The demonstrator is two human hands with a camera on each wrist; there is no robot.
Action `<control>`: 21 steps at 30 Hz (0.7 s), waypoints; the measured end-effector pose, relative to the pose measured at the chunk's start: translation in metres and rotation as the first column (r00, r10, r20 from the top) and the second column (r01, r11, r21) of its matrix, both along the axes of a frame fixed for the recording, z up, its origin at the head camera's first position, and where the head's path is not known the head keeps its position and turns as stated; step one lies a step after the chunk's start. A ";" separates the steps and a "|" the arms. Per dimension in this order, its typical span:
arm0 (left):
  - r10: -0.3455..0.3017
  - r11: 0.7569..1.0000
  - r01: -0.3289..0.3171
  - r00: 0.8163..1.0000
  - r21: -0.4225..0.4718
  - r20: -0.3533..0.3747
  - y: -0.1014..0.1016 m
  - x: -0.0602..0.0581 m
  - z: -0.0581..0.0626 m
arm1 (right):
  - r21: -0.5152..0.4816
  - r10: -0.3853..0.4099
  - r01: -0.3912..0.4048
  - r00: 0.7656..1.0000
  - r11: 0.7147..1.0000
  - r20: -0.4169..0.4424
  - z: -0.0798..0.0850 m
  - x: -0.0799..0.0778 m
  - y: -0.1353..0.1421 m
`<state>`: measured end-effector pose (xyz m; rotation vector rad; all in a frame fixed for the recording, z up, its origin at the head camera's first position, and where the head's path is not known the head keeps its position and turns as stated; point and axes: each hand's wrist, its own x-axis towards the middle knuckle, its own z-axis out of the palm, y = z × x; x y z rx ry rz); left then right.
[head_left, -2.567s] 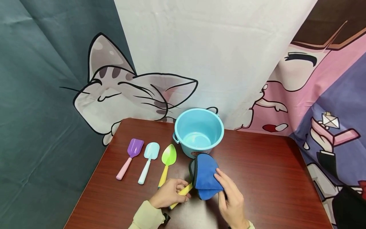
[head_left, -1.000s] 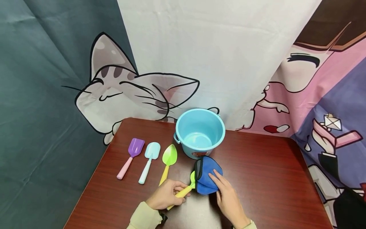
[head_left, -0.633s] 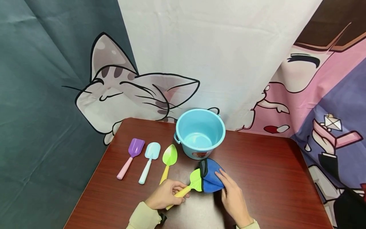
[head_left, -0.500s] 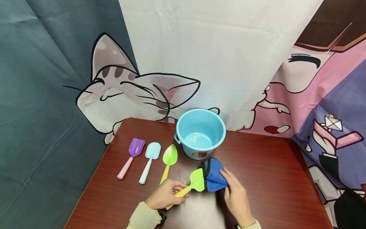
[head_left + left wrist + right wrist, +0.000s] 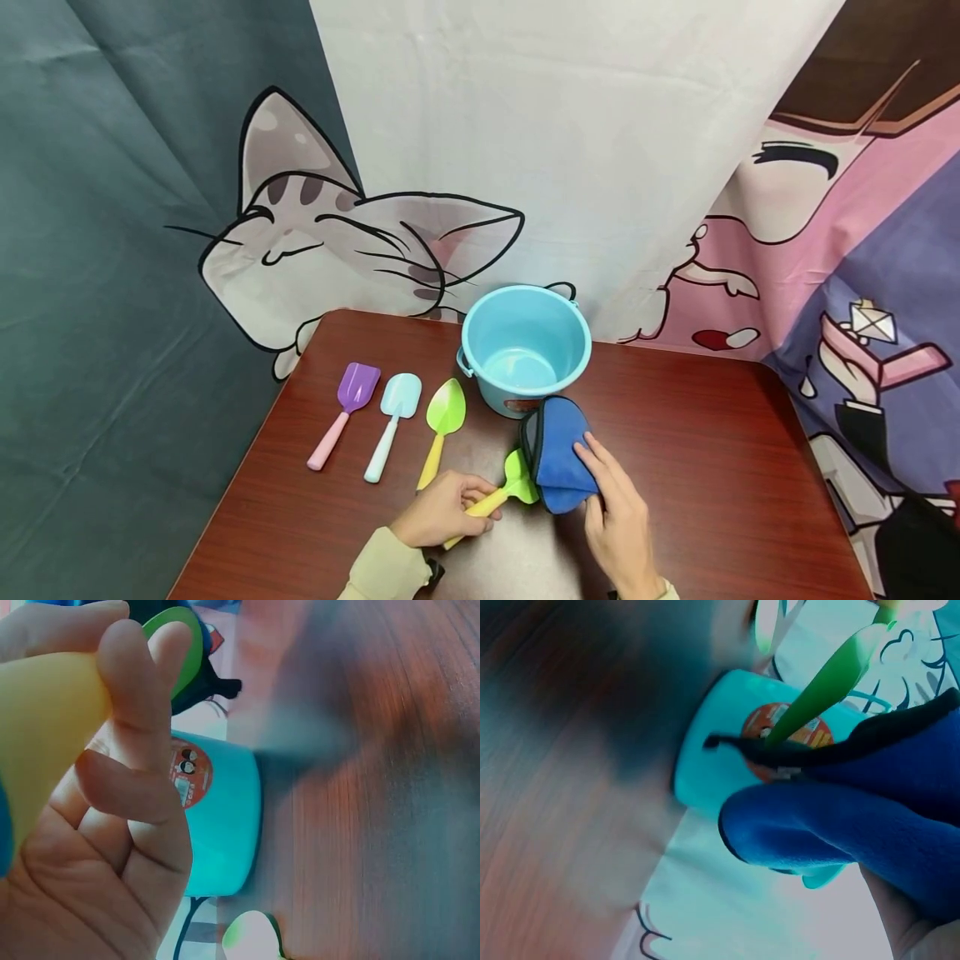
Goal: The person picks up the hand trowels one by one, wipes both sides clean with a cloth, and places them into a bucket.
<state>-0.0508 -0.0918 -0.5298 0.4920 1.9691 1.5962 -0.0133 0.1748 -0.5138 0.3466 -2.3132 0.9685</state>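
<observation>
My left hand [image 5: 442,510] grips the yellow handle of a toy trowel [image 5: 487,503], held above the table. Its green blade is partly hidden by a folded blue cloth [image 5: 562,458] with dark edging. The cloth is in my right hand [image 5: 618,517], fingers on its outer side and thumb near the lower fold. In the left wrist view the yellow handle [image 5: 52,727] is pinched between thumb and fingers. From the right wrist, the green blade [image 5: 832,682] meets the dark edge of the blue cloth [image 5: 817,817].
A light blue bucket [image 5: 491,398] stands just behind the cloth. To the left lie a purple shovel with a pink handle [image 5: 355,392], a pale blue shovel [image 5: 400,398] and another green trowel [image 5: 446,408] on the brown table [image 5: 705,467]. A printed curtain [image 5: 600,125] hangs behind.
The cloth first covers the blade, then slides right until most of the blade shows. Over the last half second it has come back over part of the blade. The left hand stays nearly still.
</observation>
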 end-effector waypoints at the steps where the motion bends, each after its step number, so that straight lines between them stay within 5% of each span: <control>1: -0.002 1.000 0.002 1.000 -0.005 -0.005 0.001 0.000 0.000 | -0.009 0.011 -0.011 1.000 1.000 -0.021 0.001 0.000 -0.002; 11: 0.007 0.998 -0.009 0.999 -0.065 -0.036 0.007 -0.003 0.001 | 0.010 0.171 -0.171 0.984 0.985 -0.043 -0.002 0.003 -0.017; 15: 0.004 0.990 -0.021 0.993 -0.139 -0.120 0.008 -0.005 0.001 | 0.067 0.247 -0.247 0.969 0.967 -0.003 -0.006 0.006 -0.021; 21: -0.007 0.988 -0.016 0.988 -0.152 -0.152 0.008 -0.004 0.000 | 0.167 0.278 -0.296 0.953 0.940 0.123 -0.010 0.007 -0.018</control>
